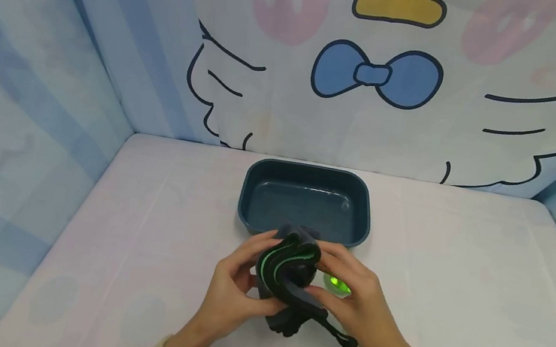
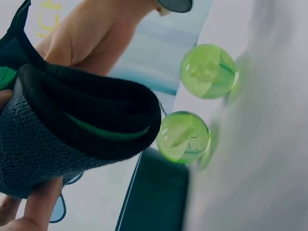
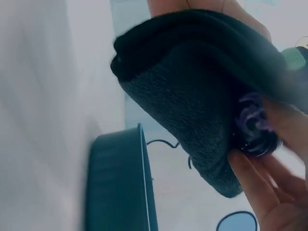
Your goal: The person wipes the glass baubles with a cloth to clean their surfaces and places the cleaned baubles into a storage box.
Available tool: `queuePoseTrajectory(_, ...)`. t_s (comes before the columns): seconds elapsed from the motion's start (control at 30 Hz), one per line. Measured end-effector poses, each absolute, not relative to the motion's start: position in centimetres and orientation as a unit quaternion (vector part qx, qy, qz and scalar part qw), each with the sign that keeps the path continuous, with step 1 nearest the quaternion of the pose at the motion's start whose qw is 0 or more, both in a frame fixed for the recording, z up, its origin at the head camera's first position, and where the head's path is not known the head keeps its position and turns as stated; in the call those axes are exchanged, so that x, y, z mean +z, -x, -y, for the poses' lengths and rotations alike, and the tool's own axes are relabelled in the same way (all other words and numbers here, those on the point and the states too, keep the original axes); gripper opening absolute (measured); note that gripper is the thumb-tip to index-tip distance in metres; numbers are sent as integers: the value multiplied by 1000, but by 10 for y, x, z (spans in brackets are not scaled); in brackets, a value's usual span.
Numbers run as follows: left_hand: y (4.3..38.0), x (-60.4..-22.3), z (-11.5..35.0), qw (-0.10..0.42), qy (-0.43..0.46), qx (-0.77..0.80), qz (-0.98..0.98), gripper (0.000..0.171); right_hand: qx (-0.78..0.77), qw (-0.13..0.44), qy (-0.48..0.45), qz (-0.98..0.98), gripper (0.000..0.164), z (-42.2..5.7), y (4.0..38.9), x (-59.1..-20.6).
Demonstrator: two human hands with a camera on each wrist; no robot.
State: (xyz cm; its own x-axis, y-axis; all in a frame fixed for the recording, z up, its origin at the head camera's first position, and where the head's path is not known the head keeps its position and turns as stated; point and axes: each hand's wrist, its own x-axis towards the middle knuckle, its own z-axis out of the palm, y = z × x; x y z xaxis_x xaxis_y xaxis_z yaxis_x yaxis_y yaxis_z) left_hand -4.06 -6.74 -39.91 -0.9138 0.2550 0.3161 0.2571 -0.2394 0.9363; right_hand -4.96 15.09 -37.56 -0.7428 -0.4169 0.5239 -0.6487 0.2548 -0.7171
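Observation:
A folded dark grey cloth (image 1: 285, 263) with black edging and a green line along its folds is held up over the table between both hands. My left hand (image 1: 231, 293) grips its left side, thumb in front. On the other side, my right hand (image 1: 359, 298) holds the cloth with curled fingers. Tucked in the folds is a dark ball with purple swirls (image 3: 255, 125), partly hidden by cloth and fingers. A black strap-like end (image 1: 341, 338) hangs out toward the right wrist. Two clear green balls (image 2: 209, 71) lie below on the table.
Just behind the hands stands a dark blue-green basin (image 1: 306, 202), its near rim partly covered by the cloth. The white table (image 1: 168, 211) is bounded at the back by a printed curtain (image 1: 363, 132) and at the left by a blue-and-white one (image 1: 34, 129).

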Motion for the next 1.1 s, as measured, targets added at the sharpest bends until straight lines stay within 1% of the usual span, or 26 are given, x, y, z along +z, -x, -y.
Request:
queuePoseTrajectory(0.17,40,-397,68,-3,207,-750,628,70,527,116,-297,788,48,-145,46,-371)
queuePoseTrajectory(0.3,41,-397,68,12,203,-748,632,69,544,108,-282,783,52,-144,44,-366)
queuePoseTrajectory(0.53,42,-397,68,14,188,-765,616,70,524,105,-327,779,55,-156,47,-365)
queuePoseTrajectory(0.73,41,-398,68,0,194,-776,600,69,511,113,-349,777,53,-156,49,-370)
queuePoseTrajectory(0.9,40,-396,71,-2,207,-758,618,66,525,123,-324,777,56,-150,47,-374)
queuePoseTrajectory(1.1,39,-391,73,7,213,-733,646,68,541,126,-277,784,50,-143,42,-371)
